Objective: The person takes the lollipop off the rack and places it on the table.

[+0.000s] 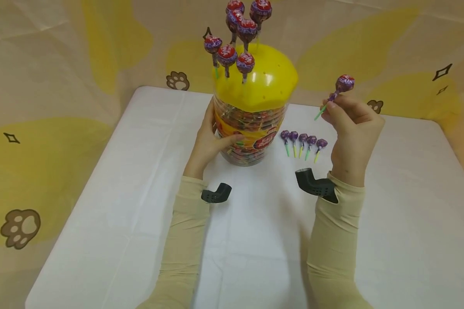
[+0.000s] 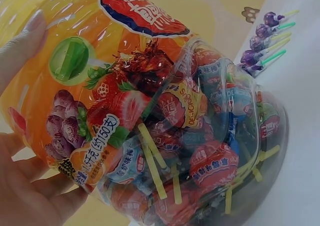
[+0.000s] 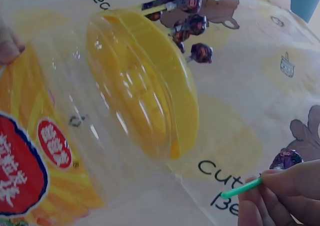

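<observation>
A clear plastic jar [image 1: 243, 122] full of wrapped lollipops stands at the back of the table under a domed yellow lid [image 1: 270, 79]. Several purple-and-red lollipops [image 1: 227, 56] stick up out of the lid, mostly on its left and far side. My left hand [image 1: 212, 139] grips the jar's left side, thumb across the front label [image 2: 120, 80]. Right of the jar, my right hand [image 1: 353, 124] pinches one lollipop [image 1: 345, 83] in the air, its candy up and its green stick [image 3: 242, 187] slanting down towards the jar.
A row of several purple lollipops [image 1: 303, 138] with green and yellow sticks lies on the white table [image 1: 255, 240], between the jar and my right wrist. Black curved mounts [image 1: 313, 182] sit on both wrists. A patterned cloth [image 1: 344, 38] hangs behind the table.
</observation>
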Demonstrator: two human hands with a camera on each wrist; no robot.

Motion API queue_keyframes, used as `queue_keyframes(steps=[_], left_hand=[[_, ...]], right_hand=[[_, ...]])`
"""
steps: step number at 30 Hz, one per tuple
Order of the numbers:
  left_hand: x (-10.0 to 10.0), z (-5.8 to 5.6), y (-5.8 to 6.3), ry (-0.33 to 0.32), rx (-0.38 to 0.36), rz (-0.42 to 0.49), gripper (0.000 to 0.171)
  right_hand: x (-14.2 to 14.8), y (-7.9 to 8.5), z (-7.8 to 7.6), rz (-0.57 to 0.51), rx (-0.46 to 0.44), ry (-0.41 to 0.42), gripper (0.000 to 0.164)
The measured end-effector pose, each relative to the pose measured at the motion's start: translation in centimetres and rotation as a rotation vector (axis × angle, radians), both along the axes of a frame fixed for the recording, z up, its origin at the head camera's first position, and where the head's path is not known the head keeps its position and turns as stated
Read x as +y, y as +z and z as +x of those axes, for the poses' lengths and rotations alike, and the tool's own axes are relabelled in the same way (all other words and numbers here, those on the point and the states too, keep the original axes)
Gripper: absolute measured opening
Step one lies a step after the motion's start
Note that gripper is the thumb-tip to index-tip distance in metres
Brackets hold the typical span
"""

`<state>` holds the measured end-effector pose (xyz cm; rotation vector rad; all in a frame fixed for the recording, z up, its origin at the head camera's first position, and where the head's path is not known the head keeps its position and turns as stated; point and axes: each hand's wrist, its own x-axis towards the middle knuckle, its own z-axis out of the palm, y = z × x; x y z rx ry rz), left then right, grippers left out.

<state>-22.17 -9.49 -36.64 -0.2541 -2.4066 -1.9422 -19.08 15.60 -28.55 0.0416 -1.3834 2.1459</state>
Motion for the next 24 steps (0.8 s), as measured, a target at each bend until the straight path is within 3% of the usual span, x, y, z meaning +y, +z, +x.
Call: queue_keyframes(steps=[9, 15, 19, 24], left_hand=[[0.0, -0.1, 0.1, 0.002, -0.008, 0.001, 0.099], [-0.1, -0.1, 0.1, 0.005, -0.024, 0.004, 0.101], [-0.1, -0.1, 0.0, 0.005, -0.027, 0.010, 0.101], [0.1, -0.2, 0.0, 0.005, -0.035, 0.007, 0.101]], right_hand=[[3.1, -2.5, -0.3, 0.094, -0.131, -0.083, 0.007], [5.1, -3.8, -0.8, 0.119, -0.300, -0.111, 0.006], [6.4, -5.1, -1.0, 0.137, -0.408, -0.073, 0.002], [8.1, -7.2, -1.3, 0.067, -0.487, 0.020, 0.005]])
